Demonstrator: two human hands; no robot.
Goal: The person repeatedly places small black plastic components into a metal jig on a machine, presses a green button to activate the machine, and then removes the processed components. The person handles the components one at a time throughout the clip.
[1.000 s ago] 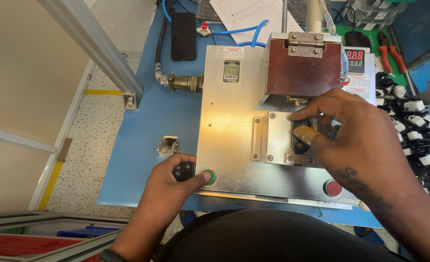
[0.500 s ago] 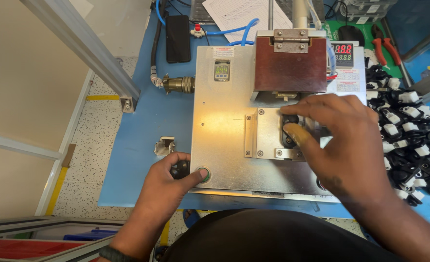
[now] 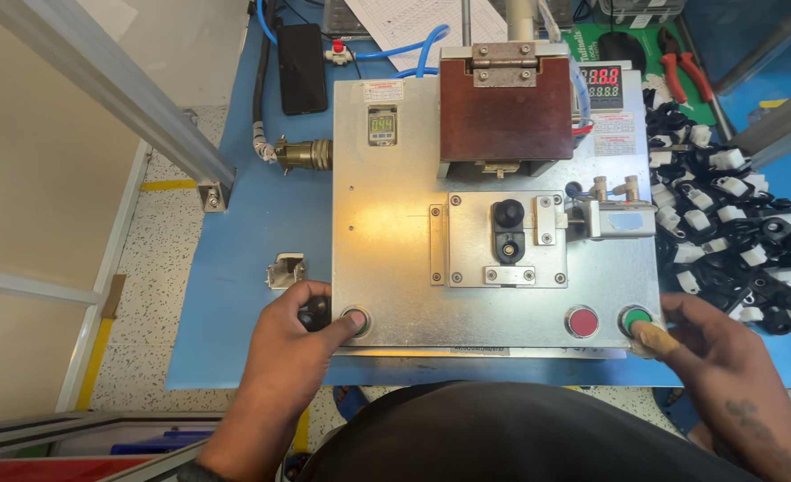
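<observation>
My left hand point(image 3: 284, 366) sits at the front left corner of a silver machine plate point(image 3: 387, 241). Its thumb rests on the left green button point(image 3: 356, 319), and its fingers curl around a small black part point(image 3: 315, 314). At the front right corner, the thumb of my right hand point(image 3: 726, 366) lies on the right green button point(image 3: 635, 319), next to a red button point(image 3: 581, 321). This hand holds nothing. Another black part point(image 3: 508, 230) sits in the screwed-down fixture point(image 3: 467, 259) at the plate's middle, under a brown hinged block point(image 3: 506, 112).
A heap of black-and-white parts point(image 3: 726, 214) lies right of the plate. Behind it are red-handled pliers point(image 3: 686, 62) and a red digit display point(image 3: 602, 87). A black phone point(image 3: 302, 55), a brass connector point(image 3: 304, 153) and a small metal bracket point(image 3: 286, 270) lie on the blue table point(image 3: 253, 232). An aluminium bar point(image 3: 110, 89) crosses the far left.
My right hand has left the fixture, leaving the black part seated there, and has come back to the right green button. My left hand stayed at the left green button.
</observation>
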